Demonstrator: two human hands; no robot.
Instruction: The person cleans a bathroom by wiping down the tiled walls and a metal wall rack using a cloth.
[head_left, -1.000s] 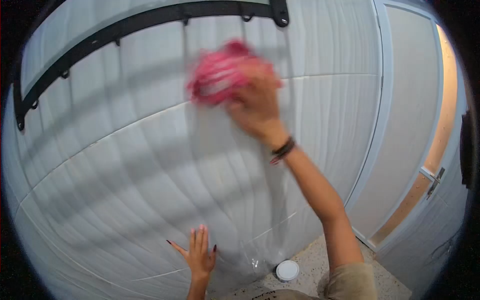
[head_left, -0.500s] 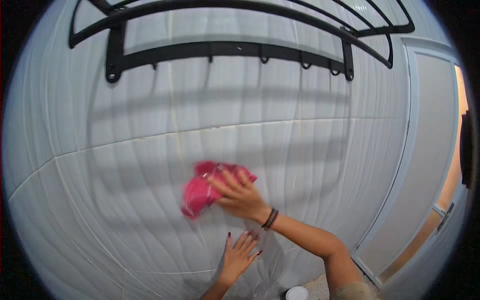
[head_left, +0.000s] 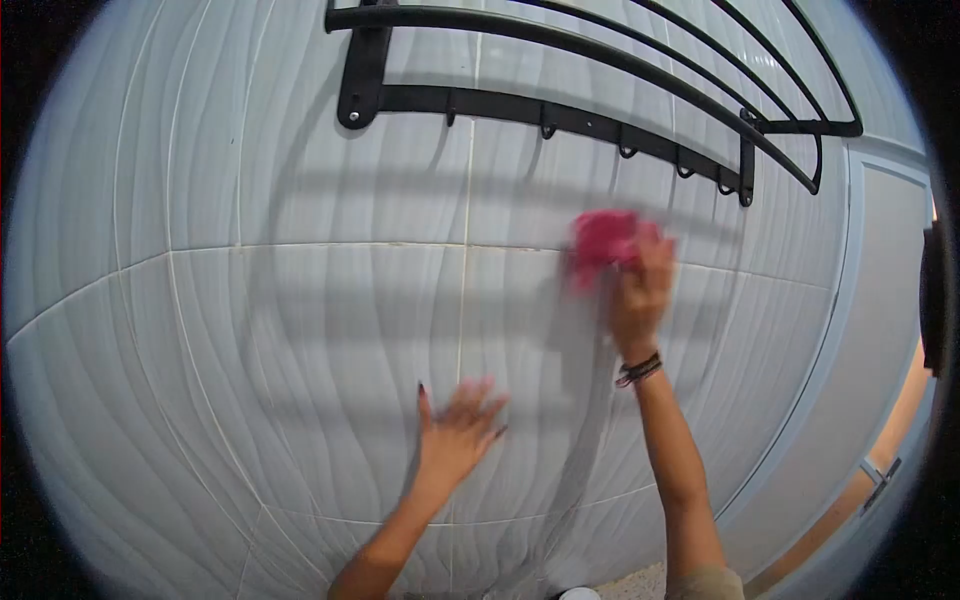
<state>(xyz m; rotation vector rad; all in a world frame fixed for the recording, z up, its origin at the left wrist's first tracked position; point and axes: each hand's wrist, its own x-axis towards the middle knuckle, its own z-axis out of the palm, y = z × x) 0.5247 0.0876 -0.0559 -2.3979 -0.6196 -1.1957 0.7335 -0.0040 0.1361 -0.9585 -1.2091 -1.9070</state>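
Observation:
A pink cloth [head_left: 603,243], blurred by motion, lies against the tiled wall [head_left: 360,290] below the right part of a black rack [head_left: 570,120]. My right hand [head_left: 642,295] presses over the cloth's right side and holds it; dark bands circle that wrist. Lower and to the left, my left hand [head_left: 457,430] is at the wall with its fingers spread and nothing in it.
The black rack with hooks juts out from the wall above my hands. At the right stands a pale door [head_left: 850,340] with a metal handle [head_left: 880,482]. A white round lid [head_left: 580,594] shows at the bottom edge, by the speckled floor [head_left: 640,583].
The view has swung left since half a second ago. My right hand has moved the pink cloth up and right along the wall. My left hand stays spread, now farther from the cloth.

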